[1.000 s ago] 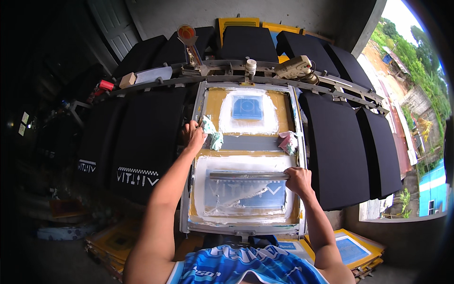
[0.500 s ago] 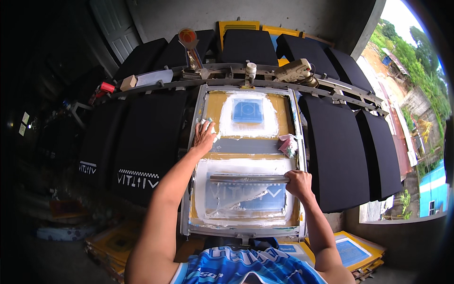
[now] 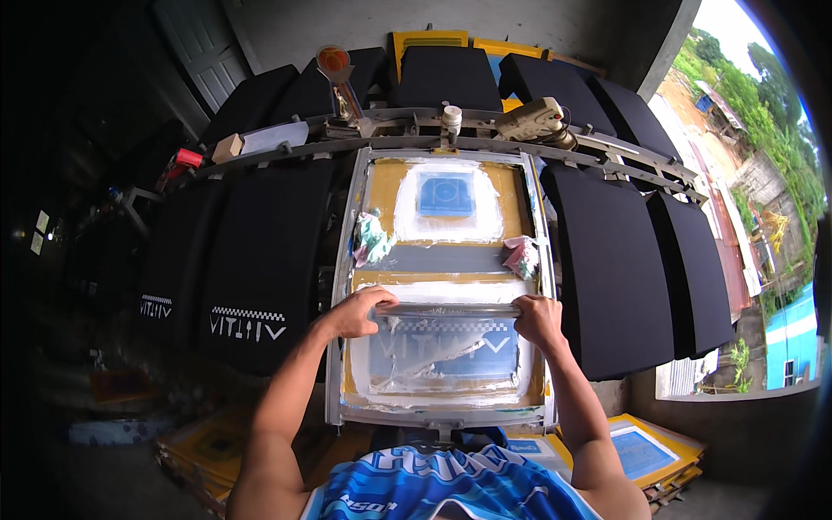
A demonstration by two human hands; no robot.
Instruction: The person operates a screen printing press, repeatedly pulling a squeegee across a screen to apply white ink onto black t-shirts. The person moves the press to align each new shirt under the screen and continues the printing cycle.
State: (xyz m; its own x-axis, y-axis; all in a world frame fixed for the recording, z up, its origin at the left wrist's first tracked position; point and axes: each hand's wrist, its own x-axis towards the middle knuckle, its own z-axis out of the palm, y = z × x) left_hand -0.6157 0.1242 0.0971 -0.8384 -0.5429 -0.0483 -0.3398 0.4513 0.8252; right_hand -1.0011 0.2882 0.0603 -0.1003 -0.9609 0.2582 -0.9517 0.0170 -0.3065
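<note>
A metal-framed printing screen (image 3: 336, 381) lies in front of me, with a blue stencil (image 3: 455, 360) on its near half and white ink smeared over and around it. A long grey squeegee (image 3: 455, 309) lies crosswise along the stencil's far edge. My left hand (image 3: 357, 314) is closed at the squeegee's left end, its fingers curled over. My right hand (image 3: 538, 321) grips the right end. Beyond the hands, a crumpled greenish-white rag (image 3: 373, 240) rests at the screen's left side, and a pinkish rag (image 3: 523, 257) at its right.
Black fabric-covered boards flank the screen; the left board (image 3: 260, 251) bears a white print, the right board (image 3: 611, 269) looks plain. Behind runs a metal rail (image 3: 399, 143) holding a white bottle (image 3: 451, 121), a heat gun (image 3: 533, 121) and a trophy (image 3: 340, 87). Yellow-framed screens (image 3: 641, 451) lie below.
My left hand has let go of the greenish-white rag, leaving it on the screen, and come nearer to the squeegee's left end. The squeegee has shifted slightly away from me.
</note>
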